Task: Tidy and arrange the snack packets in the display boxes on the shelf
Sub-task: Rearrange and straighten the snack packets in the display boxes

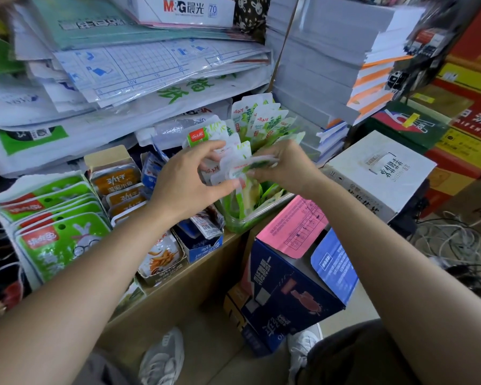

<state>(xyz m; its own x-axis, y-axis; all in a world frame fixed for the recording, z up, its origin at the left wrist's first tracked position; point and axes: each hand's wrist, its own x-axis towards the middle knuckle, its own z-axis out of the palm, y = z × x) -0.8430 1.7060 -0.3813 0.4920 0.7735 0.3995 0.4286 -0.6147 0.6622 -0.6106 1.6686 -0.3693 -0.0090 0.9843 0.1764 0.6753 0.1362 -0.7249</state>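
A clear display box [235,222] at the shelf's right end holds several green-and-white snack packets [264,118] standing upright. My left hand [189,176] pinches a few white-and-green packets [233,159] above that box, thumb below and fingers on top. My right hand [283,165] grips the other side of the same small bunch, fingers curled round a flat packet [257,163]. Both hands meet over the box's front half.
Left along the shelf stand a blue box of packets [203,245], a fries-picture box [161,259], orange trays [115,180] and green rabbit packets [61,240]. Stacked paper [122,65] hangs low overhead. A blue carton with a pink flap [286,276] and a white box [378,173] sit at the right.
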